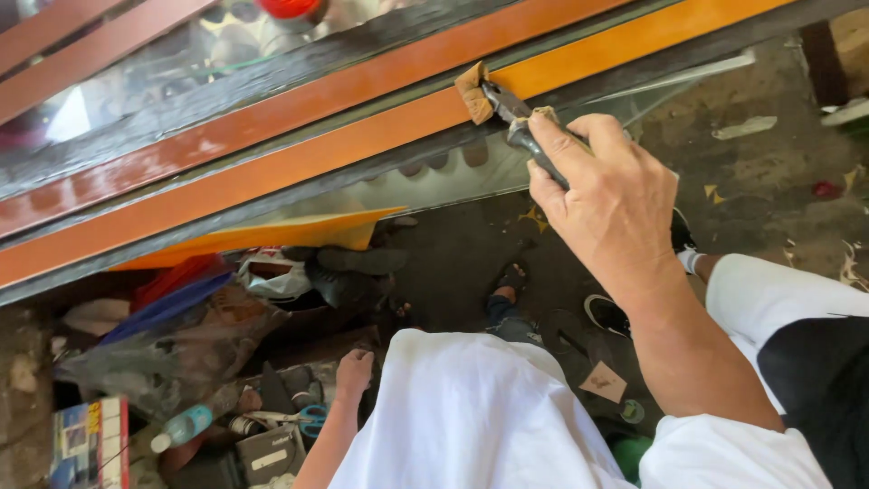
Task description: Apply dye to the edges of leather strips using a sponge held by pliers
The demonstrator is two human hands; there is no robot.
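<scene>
Nearest: a white sleeve (471, 417) fills the lower view.
Right hand (606, 195): clenched on a dark-handled tool (520, 127), its tip under a tan pad (472, 91) pressed to the orange strip (362, 140).
Left hand (353, 369): lowered near the scissors (299, 418), fingers curled, nothing visibly held.
Progress: strip looks evenly coloured leftward; what is left cannot be judged.

The person wears a loose white shirt (471, 417) with short sleeves, so both forearms are bare. The right hand (611, 204) and left hand (353, 367) carry no gloves, rings or watch. Lower down show dark jeans (509, 319) and a dark sandal (511, 276).
</scene>
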